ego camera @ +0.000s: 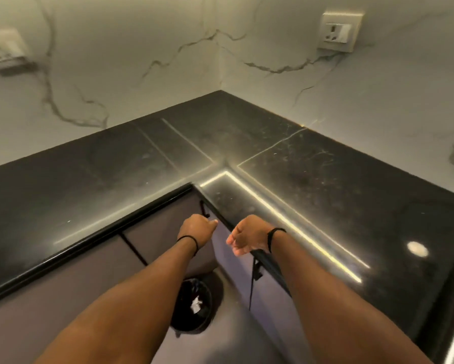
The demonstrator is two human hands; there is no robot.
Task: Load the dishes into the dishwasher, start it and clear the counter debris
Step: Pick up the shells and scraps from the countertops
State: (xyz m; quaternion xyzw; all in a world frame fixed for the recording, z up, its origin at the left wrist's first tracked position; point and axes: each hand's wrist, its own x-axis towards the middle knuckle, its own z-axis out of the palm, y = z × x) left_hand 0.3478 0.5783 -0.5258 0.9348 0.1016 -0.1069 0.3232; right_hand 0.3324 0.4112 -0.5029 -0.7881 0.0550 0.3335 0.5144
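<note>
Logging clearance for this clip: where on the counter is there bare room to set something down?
The black counter shows bare on both runs: left below the marble wall, right below the socket. Tightest spot: inner corner, where the left hand and right hand hover above the bin.

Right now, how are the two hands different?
The left hand is curled into a fist with its back up; the right hand is turned, palm partly showing, fingers loosely bent. The left hand hangs before the cabinet doors; the right hand sits by the black counter edge. Both hold nothing visible and have a black wristband.
</note>
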